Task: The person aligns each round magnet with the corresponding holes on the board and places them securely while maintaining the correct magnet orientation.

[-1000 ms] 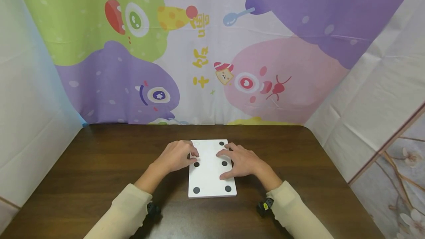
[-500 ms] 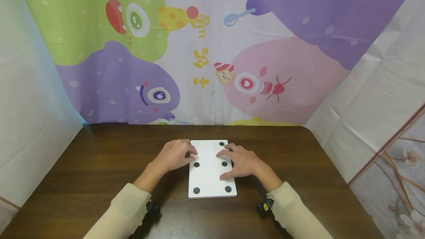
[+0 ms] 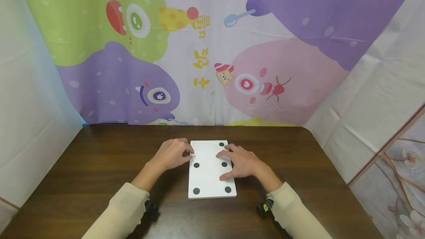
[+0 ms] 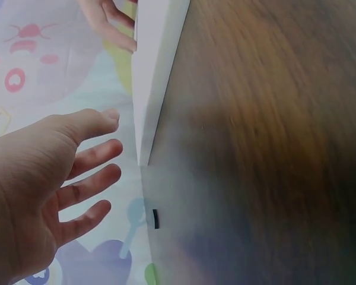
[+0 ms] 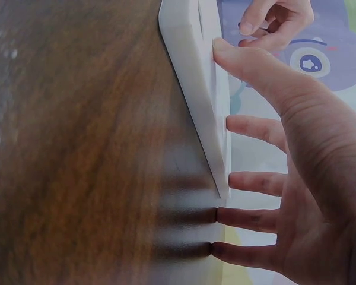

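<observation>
A flat white board [image 3: 207,178] lies on the table, long side pointing away from me. Several black round spots, such as the near left one [image 3: 196,191], run along its two long sides. A faint pale mark shows at its far left corner. My left hand [image 3: 172,153] is above the board's left edge, fingers loosely bent; the left wrist view shows nothing between thumb and fingers, which look apart from the board. My right hand [image 3: 244,161] lies over the right edge with spread fingers. Its thumb [image 5: 249,62] and forefinger touch the board's top.
The brown wooden table [image 3: 99,172] ends at a hanging cloth [image 3: 206,106] printed with cartoon figures. Pale cloth walls [image 3: 365,95] stand at both sides. Each wrist carries a small black device [image 3: 265,207] at the sleeve.
My left hand has drawn slightly to the left, off the board's top toward its left edge. The right hand and the board have stayed in place.
</observation>
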Available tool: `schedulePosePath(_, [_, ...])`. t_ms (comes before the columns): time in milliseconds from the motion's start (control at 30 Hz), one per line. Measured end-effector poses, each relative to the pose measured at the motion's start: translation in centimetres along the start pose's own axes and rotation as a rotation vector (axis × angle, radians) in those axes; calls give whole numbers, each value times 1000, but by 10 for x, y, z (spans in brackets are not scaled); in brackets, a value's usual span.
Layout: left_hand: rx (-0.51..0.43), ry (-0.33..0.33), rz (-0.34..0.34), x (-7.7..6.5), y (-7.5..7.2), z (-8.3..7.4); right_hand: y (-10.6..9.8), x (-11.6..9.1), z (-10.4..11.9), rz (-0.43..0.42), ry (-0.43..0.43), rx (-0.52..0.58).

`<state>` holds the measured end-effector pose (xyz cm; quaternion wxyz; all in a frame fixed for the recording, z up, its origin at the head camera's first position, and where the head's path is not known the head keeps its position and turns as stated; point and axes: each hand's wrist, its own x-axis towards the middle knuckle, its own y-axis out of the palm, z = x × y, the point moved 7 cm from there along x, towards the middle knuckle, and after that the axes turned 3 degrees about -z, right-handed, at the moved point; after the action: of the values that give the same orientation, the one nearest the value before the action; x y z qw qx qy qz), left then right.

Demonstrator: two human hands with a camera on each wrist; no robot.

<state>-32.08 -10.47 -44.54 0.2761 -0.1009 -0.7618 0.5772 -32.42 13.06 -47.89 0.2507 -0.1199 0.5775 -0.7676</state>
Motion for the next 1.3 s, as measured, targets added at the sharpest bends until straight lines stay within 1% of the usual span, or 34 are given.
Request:
schedulePosePath(133, [10,-3,-2,-1,0,2,0,0,0,-2,1,1])
schedulePosePath(467, [36,-15,-17,-1,-7,7,1,-1,0,-6,4,5])
schedulePosePath(667, [40,-13,-50,-1,-11,14,2,-2,-1,-4,5,4])
schedulePosePath(767, [36,-21,-64,-1,-13,17,1,-2,-1,-4,6,1])
schedulePosePath(967, [29,-38,-74,-2,-16,21,0,-2,-1,-6,3,-1])
schedulePosePath(1300, [52,-45,-87,-3,-16,28,0,-2,0,-3,5,7])
